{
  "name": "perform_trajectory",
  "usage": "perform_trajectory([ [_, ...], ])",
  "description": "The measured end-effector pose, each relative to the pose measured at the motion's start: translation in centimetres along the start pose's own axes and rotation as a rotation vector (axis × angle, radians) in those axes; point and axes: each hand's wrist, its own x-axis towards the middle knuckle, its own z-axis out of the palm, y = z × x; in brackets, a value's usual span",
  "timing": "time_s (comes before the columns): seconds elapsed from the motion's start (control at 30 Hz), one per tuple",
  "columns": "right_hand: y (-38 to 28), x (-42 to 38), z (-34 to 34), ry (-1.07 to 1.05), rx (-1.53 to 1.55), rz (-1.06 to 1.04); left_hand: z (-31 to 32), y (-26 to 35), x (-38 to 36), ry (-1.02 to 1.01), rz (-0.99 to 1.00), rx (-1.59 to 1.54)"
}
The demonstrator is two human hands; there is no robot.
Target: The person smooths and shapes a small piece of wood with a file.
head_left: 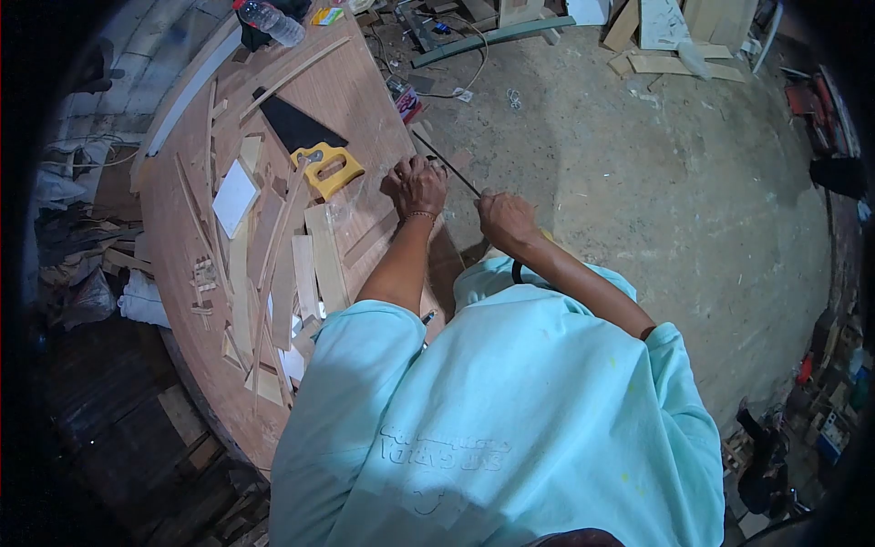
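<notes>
My right hand (508, 221) is closed around the near end of a long, thin dark tool (447, 164), which looks like a file. The tool slants away to the upper left, past the edge of the wooden table (365, 100). At that edge my left hand (420, 187) presses down with its fingers curled; whatever lies under them is hidden. A handsaw (329, 170) with a yellow handle and black blade lies flat to the left of my left hand. A wood strip (371, 239) rests on the tabletop beside my left forearm.
Several wood strips (325, 255) and a white tile-like piece (235, 199) cover the table's left part. A plastic bottle (271, 22) lies at the far end. Boards (663, 27) and a curved green bar (492, 39) lie on the concrete floor (693, 201).
</notes>
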Motion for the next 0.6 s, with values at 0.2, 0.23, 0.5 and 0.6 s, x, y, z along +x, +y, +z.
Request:
perform_trajectory([
  [0.2, -0.1, -0.1, 0.6, 0.018, 0.067, 0.037, 0.3, 0.0, 0.0, 0.039, -0.007, -0.032],
  [0.23, -0.2, -0.2, 0.3, 0.016, 0.066, 0.036, 0.3, 0.0, 0.1, 0.058, -0.018, -0.054],
  [0.5, -0.9, -0.3, -0.4, 0.038, 0.177, 0.096, 0.3, -0.1, 0.1, 0.073, 0.004, -0.038],
  [0.6, -0.6, -0.5, -0.5, 0.063, 0.138, -0.016, 0.3, 0.0, 0.1, 0.057, 0.004, -0.042],
])
